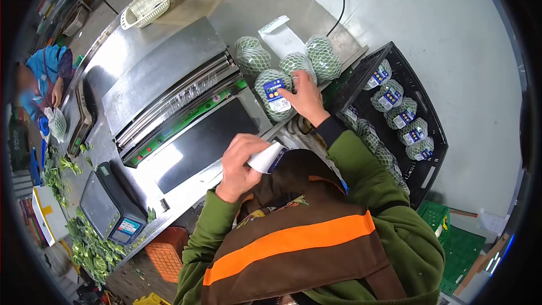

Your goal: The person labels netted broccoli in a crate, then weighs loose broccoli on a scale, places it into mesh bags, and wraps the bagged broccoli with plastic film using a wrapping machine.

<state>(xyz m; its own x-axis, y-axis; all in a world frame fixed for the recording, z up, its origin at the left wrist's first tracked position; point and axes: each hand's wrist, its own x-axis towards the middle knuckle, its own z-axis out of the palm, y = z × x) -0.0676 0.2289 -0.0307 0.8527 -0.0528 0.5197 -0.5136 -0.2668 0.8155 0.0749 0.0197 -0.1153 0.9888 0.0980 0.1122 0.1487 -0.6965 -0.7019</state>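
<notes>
My left hand (pixel 243 164) is closed on a curled white strip of labels (pixel 266 158) with dark blue print, in front of my apron. My right hand (pixel 306 99) reaches over the netted packs with its fingers apart. Its thumb touches the blue and white label on the nearest pack of round, pale green produce (pixel 265 104). The other fingers lie against a second netted pack (pixel 294 62). Two more netted packs, one at the left (pixel 252 56) and one at the right (pixel 324 59), stand around them. The exact produce under the netting is hard to make out.
A black crate (pixel 435 172) at the right holds several labelled netted packs. Left of my hands is a film-wrapping machine (pixel 169 87), with a scale (pixel 110 206) beyond it. A white open box (pixel 282 39) stands behind the packs. Another person (pixel 48 79) works at far left.
</notes>
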